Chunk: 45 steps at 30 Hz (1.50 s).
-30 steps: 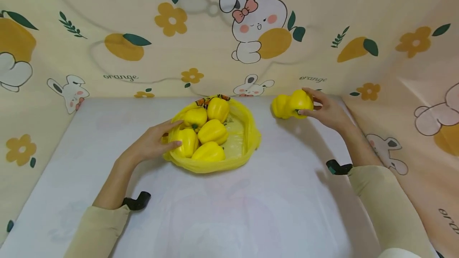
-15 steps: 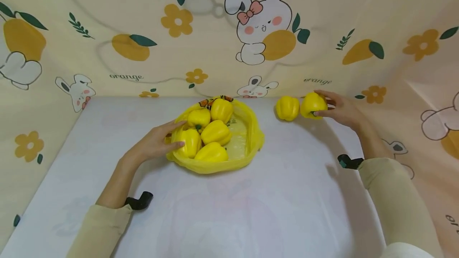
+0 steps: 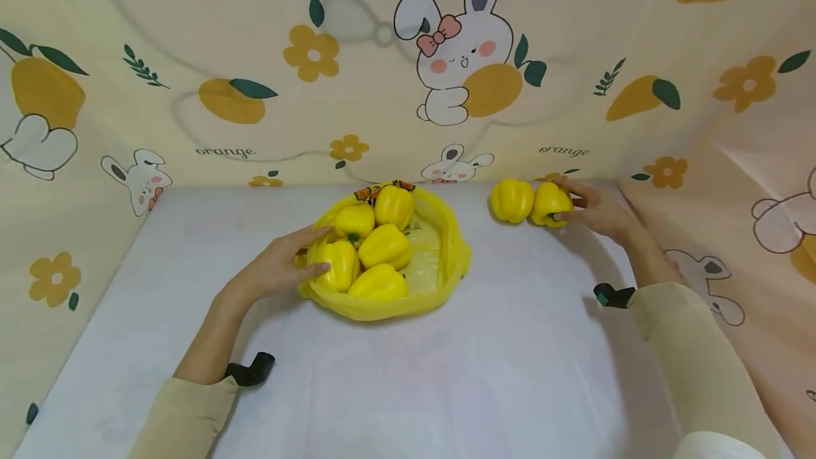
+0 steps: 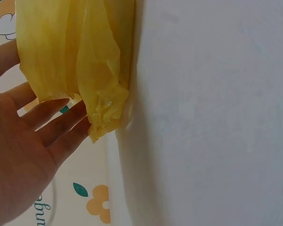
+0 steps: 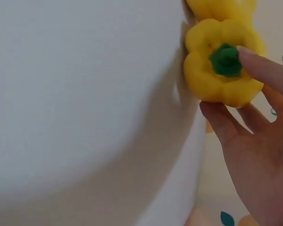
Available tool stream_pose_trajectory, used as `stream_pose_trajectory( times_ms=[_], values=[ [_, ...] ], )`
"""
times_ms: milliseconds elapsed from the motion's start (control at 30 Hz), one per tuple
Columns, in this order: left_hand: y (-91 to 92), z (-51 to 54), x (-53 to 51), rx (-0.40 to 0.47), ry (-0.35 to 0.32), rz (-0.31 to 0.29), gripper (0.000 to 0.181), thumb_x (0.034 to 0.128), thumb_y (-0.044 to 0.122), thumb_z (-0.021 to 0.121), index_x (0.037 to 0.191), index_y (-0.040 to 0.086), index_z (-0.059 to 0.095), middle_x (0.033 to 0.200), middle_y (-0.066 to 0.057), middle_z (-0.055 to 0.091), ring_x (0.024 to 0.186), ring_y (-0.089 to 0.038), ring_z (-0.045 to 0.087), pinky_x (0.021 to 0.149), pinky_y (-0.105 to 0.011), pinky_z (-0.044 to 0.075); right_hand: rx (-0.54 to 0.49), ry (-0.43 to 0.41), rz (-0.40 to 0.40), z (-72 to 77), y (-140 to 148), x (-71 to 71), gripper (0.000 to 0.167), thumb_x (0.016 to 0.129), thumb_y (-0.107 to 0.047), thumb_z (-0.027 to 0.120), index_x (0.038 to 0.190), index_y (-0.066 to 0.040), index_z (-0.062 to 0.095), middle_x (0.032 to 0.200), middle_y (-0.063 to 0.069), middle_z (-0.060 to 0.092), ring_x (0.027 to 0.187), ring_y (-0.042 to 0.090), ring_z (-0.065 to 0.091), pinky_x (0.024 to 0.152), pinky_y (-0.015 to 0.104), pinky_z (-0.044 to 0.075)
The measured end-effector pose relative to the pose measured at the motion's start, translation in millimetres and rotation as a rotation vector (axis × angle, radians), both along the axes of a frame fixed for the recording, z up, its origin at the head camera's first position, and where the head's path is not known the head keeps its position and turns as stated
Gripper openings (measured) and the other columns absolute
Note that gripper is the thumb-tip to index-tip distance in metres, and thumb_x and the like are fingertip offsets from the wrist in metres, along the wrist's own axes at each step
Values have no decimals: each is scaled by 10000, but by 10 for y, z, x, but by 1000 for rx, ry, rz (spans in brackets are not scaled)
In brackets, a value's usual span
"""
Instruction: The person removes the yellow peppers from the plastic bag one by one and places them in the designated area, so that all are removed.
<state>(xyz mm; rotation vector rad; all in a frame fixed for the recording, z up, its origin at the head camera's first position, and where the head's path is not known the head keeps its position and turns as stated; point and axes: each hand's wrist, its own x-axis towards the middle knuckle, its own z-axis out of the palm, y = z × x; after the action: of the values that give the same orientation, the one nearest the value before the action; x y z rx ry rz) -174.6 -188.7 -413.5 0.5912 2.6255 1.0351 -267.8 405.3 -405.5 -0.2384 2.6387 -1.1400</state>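
1. The right hand (image 3: pixel 599 211) has its thumb and fingers closed on a yellow pepper (image 3: pixel 550 202), near the back edge of the table (image 3: pixel 382 388). In the right wrist view, the thumb tip touches the green stem (image 5: pixel 226 59) while the fingers reach around the pepper's side.
2. This pepper is low over the table, right beside a second pepper (image 3: pixel 512 200) on its left. Whether its underside fully rests on the table cannot be told.
3. The left hand (image 3: pixel 274 266) touches the left side of a yellow bag (image 3: pixel 382 308). Its fingers are spread and loosely straight, with the thumb and forefinger reaching over the rim; the left wrist view shows other fingers beside the bag's outer wall.
4. The bag sits on the table, its mouth wide open and its rim rounded. Five peppers (image 3: pixel 385 246) lie inside, gathered toward the left, and orange-and-black print (image 3: pixel 366 194) shows along the back rim.
5. Behind the table hangs a cream cloth (image 3: pixel 357 112) patterned with rabbits, oranges and flowers.
6. Both forearms are in beige sleeves (image 3: pixel 181 409), and a small black device (image 3: pixel 251 370) sits at each wrist.
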Motion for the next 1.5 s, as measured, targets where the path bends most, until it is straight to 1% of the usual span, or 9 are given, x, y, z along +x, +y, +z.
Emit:
stream_pose_trajectory(
  times_ms=[133,333,500,733,900,1033,1267,1400,1500],
  values=[
    [9,-15,7,3,12,-1,704,932,363,690,1529,129,399,1574,-145,352,1453,-379,288,1167,-563,259,-57,-21,5,-62,16,8,736,965,-106,649,1587,-188,263,1670,38,99,1438,428,245,1136,636,258],
    [9,-19,9,1,12,2,698,932,348,691,1528,129,401,1571,-149,356,1451,-382,290,1171,-566,248,-125,-32,-20,-98,-9,20,747,978,-112,626,1598,-180,214,1668,6,119,1457,381,227,1160,602,237],
    [5,-30,8,2,8,5,704,934,369,684,1534,145,392,1579,-148,340,1451,-385,288,1170,-568,249,-155,-19,-48,-91,-39,42,782,954,-171,671,1592,-136,220,1662,44,145,1476,400,190,1170,621,185],
    [-8,-19,7,-1,15,2,699,933,355,690,1531,140,398,1574,-149,351,1452,-383,288,1173,-564,245,-191,-5,-102,-62,-85,43,747,960,-216,670,1582,-158,260,1648,97,182,1485,401,176,1161,635,197],
    [-9,-13,9,-3,16,-1,689,935,332,691,1527,130,402,1569,-152,360,1451,-384,290,1174,-563,243,-191,30,-146,-7,-138,46,724,963,-204,668,1576,-170,284,1649,95,183,1503,352,155,1194,563,176],
    [3,-8,16,-9,10,2,695,937,344,685,1531,131,394,1574,-156,349,1454,-390,279,1176,-568,234,-191,86,-158,52,-219,66,698,961,-205,672,1565,-185,322,1632,91,244,1503,328,174,1202,523,186],
    [5,-2,36,0,10,7,697,940,349,684,1529,117,394,1572,-167,348,1451,-393,285,1170,-570,246,-234,206,-110,196,-437,100,656,930,-129,707,1517,-119,416,1576,95,370,1469,317,281,1188,511,238],
    [2,5,42,4,16,4,696,942,346,682,1528,105,393,1568,-175,352,1448,-398,287,1169,-576,241,-253,233,-74,300,-613,136,631,922,-68,702,1495,-72,439,1555,135,394,1440,335,333,1177,513,265],
    [-4,4,40,4,18,4,699,943,351,681,1530,108,390,1570,-173,348,1450,-396,284,1171,-573,240,-248,239,-47,431,-807,219,605,922,-44,693,1477,-38,453,1533,179,413,1422,339,364,1172,490,286]
  ],
)
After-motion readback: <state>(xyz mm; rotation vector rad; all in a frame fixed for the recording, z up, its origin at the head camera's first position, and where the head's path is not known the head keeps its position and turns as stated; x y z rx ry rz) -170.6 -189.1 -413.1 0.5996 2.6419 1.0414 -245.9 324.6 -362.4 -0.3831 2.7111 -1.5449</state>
